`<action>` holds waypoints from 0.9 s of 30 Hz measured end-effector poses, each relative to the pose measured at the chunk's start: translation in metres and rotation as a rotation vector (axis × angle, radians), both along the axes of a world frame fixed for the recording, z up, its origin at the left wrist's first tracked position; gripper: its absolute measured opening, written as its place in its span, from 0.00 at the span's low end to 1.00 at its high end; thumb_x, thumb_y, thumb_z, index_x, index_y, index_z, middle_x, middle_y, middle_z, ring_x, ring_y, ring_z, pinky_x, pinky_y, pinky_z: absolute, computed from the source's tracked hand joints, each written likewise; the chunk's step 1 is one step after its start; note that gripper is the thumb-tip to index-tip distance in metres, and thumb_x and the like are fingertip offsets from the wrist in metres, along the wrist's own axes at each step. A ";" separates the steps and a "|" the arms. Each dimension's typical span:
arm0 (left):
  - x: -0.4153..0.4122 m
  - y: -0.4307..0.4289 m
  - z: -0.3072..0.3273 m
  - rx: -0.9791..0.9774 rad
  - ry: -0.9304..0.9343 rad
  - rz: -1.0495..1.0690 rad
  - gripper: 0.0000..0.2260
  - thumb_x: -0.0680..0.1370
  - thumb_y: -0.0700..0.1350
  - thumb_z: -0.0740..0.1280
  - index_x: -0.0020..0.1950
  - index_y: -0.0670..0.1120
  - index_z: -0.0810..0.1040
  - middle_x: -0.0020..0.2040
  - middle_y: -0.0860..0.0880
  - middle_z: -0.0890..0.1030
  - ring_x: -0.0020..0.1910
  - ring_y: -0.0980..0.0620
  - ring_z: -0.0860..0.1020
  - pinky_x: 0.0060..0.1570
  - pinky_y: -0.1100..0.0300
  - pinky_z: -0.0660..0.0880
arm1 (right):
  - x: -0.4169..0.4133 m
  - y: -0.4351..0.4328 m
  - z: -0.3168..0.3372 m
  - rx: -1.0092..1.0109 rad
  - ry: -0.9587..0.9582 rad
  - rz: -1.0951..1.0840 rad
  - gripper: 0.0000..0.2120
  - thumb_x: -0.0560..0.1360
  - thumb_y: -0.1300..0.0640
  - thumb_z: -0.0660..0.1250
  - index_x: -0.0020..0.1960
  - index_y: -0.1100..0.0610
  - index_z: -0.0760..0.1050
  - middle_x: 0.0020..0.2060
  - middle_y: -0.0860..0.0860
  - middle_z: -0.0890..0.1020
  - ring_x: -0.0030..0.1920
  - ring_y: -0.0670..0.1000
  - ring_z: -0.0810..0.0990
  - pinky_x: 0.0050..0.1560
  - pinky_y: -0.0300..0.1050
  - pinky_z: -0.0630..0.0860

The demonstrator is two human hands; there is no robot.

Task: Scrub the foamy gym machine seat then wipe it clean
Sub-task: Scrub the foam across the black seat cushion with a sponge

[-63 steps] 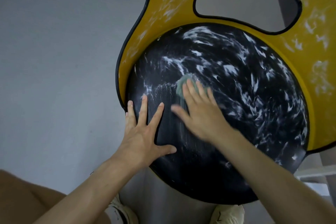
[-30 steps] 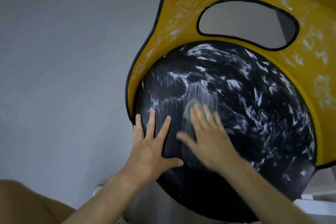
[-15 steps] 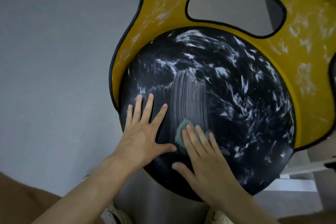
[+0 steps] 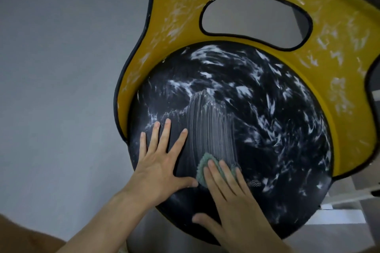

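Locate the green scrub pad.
In the head view, the green scrub pad lies low on the black seat, under the fingers of the right hand, just right of the left hand.

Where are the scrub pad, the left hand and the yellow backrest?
scrub pad [image 4: 202,168]: head view, its uncovered green edge.
left hand [image 4: 158,172]: head view, middle of the hand's back.
yellow backrest [image 4: 347,129]: head view, its right side panel.

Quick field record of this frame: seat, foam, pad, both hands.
seat: black round cushion in a yellow surround
foam: white smears on both; one streaked strip above the pad
pad: green scrub pad, on the cushion
left hand: flat on cushion, fingers spread
right hand: straight fingers pressing pad
stage: scrubbing; wipe not yet done
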State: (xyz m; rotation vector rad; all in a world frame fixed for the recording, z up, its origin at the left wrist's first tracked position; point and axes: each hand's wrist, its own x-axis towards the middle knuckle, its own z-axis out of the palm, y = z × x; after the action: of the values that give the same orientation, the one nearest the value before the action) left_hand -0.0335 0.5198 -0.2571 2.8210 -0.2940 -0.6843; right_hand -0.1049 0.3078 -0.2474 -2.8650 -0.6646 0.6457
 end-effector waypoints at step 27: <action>-0.009 -0.001 0.002 -0.034 -0.069 0.015 0.50 0.70 0.77 0.59 0.81 0.60 0.35 0.78 0.48 0.25 0.75 0.47 0.23 0.76 0.42 0.31 | 0.123 0.021 -0.001 -0.023 0.001 -0.268 0.46 0.76 0.25 0.35 0.82 0.54 0.35 0.81 0.49 0.34 0.79 0.49 0.30 0.80 0.55 0.34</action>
State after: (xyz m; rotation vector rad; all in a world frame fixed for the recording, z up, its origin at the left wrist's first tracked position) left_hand -0.0426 0.5189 -0.2549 2.8159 -0.2930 -0.5737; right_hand 0.0179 0.3288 -0.2488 -2.8997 -0.2663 0.6158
